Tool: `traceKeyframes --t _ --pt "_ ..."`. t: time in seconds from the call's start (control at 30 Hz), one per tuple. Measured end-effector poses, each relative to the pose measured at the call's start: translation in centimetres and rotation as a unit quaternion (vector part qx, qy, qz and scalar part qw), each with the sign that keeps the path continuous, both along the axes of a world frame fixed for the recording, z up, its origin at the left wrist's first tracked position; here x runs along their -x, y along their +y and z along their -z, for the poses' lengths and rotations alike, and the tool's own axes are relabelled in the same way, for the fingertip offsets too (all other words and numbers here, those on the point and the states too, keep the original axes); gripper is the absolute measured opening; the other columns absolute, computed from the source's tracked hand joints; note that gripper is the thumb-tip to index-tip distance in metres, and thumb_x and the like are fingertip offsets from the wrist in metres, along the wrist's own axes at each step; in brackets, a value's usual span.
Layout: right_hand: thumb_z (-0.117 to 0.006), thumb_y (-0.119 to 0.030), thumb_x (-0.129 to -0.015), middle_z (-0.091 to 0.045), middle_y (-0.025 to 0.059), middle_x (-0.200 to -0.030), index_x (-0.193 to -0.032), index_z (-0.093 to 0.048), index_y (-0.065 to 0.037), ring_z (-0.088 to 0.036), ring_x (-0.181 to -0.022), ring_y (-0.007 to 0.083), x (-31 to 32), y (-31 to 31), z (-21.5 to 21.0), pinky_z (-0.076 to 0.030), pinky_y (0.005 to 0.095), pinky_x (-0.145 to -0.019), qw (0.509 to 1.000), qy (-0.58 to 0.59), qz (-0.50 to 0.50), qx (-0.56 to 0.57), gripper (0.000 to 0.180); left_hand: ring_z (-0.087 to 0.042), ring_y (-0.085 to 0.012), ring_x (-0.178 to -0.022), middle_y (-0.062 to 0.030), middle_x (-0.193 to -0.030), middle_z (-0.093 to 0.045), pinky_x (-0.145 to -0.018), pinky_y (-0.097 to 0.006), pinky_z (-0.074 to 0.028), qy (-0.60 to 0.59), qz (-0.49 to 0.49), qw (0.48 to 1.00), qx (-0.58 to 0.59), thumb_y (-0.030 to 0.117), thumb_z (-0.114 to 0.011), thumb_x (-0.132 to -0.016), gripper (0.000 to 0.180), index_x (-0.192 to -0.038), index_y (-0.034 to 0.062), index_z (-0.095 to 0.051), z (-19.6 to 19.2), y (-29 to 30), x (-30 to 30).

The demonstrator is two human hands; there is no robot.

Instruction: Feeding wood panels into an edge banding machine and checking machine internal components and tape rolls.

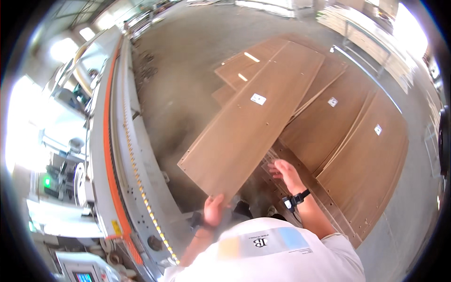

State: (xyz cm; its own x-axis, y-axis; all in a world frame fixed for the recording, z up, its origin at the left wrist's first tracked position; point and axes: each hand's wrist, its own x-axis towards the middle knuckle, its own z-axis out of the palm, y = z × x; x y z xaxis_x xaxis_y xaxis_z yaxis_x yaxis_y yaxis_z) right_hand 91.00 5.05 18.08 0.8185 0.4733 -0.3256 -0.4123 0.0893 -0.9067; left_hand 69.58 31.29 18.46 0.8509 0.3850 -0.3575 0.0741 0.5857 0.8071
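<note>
A long brown wood-grain panel (260,108) with a white label and small drilled holes lies at a slant in front of me, its far part over other brown panels. At its near end my left hand (214,210) grips the edge, fingers partly hidden and slightly blurred. My right hand (284,173) is off to the right of that panel's long edge, fingers apart and holding nothing. Below it are stacked labelled panels (371,160), spread out toward the right. Each wrist has a dark band; the right one (297,199) carries a small device.
Along my left runs a long machine (141,155) with an orange strip and a row of yellow pads. A control screen (84,277) sits at the lower left. Pale boards (366,42) are piled on a rack at the far right. Grey concrete floor (197,37) stretches beyond the panels.
</note>
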Motion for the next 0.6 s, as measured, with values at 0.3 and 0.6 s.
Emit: traceKeyframes --t 0.3,0.6 --pt "-0.073 -0.040 -0.096 -0.053 -0.0062 -0.076 -0.100 -0.062 -0.016 -0.049 -0.069 0.0092 -2.7 3.9 -0.2 -0.045 0.0285 -0.063 0.959 0.176 0.143 -0.171 0.027 -0.066 -0.0260 -0.116 -0.0065 -0.121 -0.071 -0.091 -0.044 -0.056 -0.065 -0.325 0.942 0.053 0.020 -0.066 -0.095 0.029 -0.121 0.0078 -0.066 -2.4 -5.7 19.9" --pt "-0.061 -0.038 -0.103 -0.063 0.0072 -0.135 -0.139 -0.056 -0.004 -0.061 -0.120 0.0246 9.4 8.5 2.0 -0.051 0.0408 -0.100 0.962 0.160 -0.046 -0.215 0.049 -0.064 -0.0247 -0.122 -0.0078 -0.129 -0.070 -0.103 -0.040 -0.049 -0.163 -0.498 0.851 0.044 0.027 -0.063 -0.097 0.036 -0.126 0.0052 -0.065 2.7 -8.5 40.5"
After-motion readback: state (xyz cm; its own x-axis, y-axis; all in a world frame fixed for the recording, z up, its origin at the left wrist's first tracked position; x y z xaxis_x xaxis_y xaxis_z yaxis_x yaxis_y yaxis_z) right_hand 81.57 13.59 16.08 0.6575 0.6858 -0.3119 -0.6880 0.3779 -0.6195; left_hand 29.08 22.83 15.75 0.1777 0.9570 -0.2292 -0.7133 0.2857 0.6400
